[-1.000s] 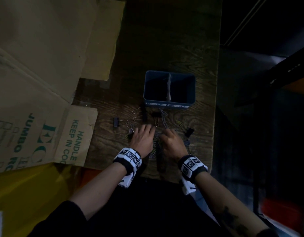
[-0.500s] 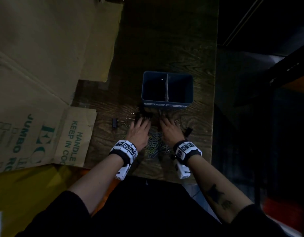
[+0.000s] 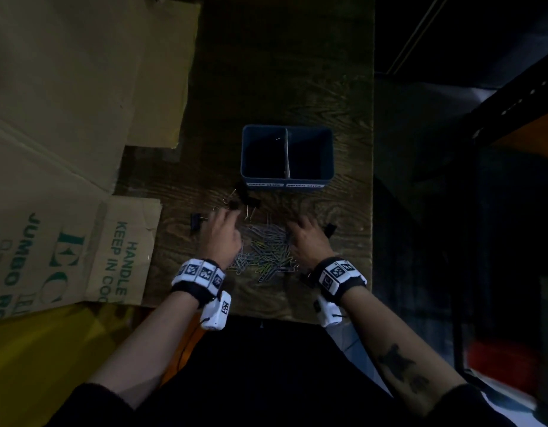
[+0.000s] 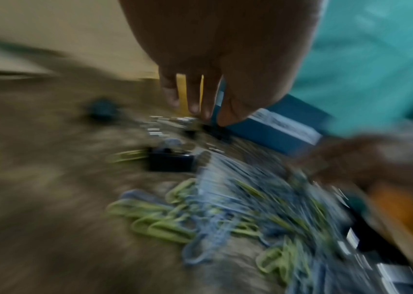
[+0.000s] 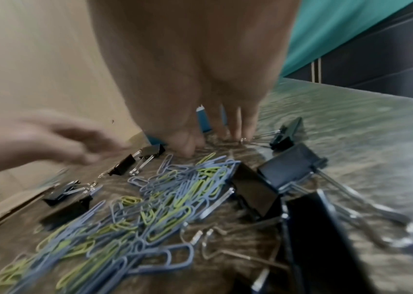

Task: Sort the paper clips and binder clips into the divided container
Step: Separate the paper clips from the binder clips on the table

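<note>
Nearest us, the pile of paper clips (image 3: 268,252) lies on the wooden table (image 3: 266,72) between our two hands, with large binder clips (image 5: 288,171) just right of it. Our left hand (image 3: 220,234) and right hand (image 3: 308,238) reach forward, palms down, fingers extended and loosely spread, holding nothing we can see; the right fingertips (image 5: 235,133) touch the table. Smaller black clips (image 3: 245,200) lie just beyond the left fingers, and farther still stands the blue container (image 3: 287,180), its divider running front to back.
</note>
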`<act>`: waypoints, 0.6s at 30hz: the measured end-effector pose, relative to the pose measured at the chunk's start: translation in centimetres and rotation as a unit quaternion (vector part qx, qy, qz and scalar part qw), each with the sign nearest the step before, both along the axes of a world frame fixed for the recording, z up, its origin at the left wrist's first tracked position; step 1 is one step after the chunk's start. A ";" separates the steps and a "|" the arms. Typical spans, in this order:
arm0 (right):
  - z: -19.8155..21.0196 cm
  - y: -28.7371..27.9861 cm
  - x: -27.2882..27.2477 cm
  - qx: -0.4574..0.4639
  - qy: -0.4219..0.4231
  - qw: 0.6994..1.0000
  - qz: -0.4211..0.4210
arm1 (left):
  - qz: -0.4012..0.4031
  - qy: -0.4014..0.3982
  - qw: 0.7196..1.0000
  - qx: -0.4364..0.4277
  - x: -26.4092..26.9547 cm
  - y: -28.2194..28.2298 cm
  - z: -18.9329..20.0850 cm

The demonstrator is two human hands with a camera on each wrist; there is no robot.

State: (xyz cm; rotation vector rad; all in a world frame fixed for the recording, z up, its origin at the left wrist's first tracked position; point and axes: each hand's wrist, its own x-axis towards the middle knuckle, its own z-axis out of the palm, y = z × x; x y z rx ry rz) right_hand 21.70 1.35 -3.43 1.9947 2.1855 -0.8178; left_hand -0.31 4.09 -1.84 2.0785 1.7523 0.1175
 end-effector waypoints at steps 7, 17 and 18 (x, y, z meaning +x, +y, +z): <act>0.3 -0.3 -1.9 0.029 -0.001 0.996 0.080 | 0.072 0.006 0.997 0.014 -7.1 -3.1 -1.0; -0.2 -2.9 -7.1 0.033 0.009 0.971 0.236 | -0.112 0.106 0.988 -0.031 -3.4 -4.1 -1.6; -0.2 -3.0 -6.8 0.031 0.013 0.972 0.232 | -0.109 0.112 0.987 -0.029 -2.8 -3.8 -1.5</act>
